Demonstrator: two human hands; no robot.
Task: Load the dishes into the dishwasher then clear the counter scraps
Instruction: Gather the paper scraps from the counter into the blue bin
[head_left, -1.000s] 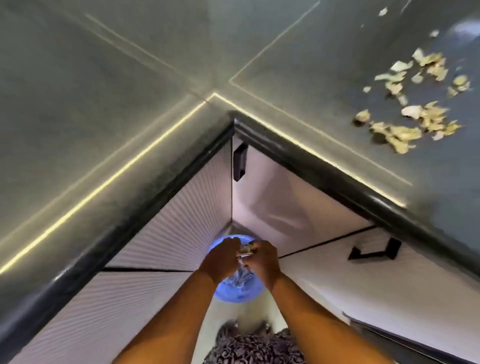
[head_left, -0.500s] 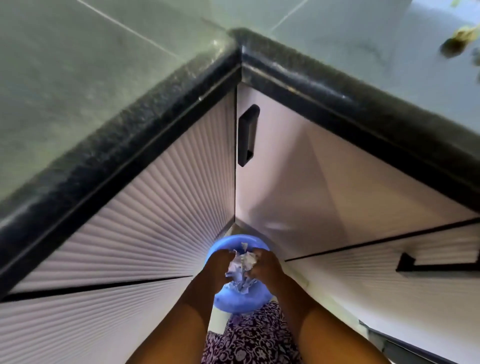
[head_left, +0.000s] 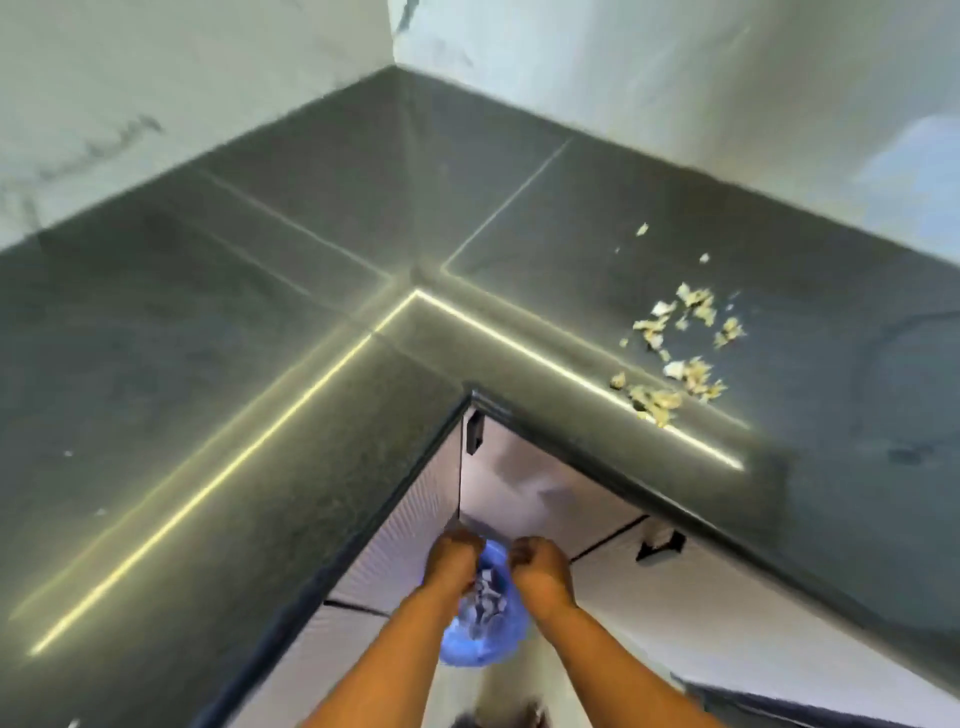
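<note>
Hanging mouth-up between fists: blue bag (head_left: 485, 623)

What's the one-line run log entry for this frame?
phase: clearing scraps | left hand: fingers curled over blue bin | right hand: same | scraps: on counter | blurred

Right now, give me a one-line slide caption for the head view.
Both hands, left hand and right hand, over a blue bin below the counter; scraps remain.

Dark polished stone counter (head_left: 260, 374) with a glossy sheen, pale marbled wall (head_left: 156, 78), white ribbed matt cabinet fronts (head_left: 701, 613), black handle (head_left: 474, 434), thin blue plastic bag (head_left: 480, 649), dry flaky scraps (head_left: 675, 353)
</note>
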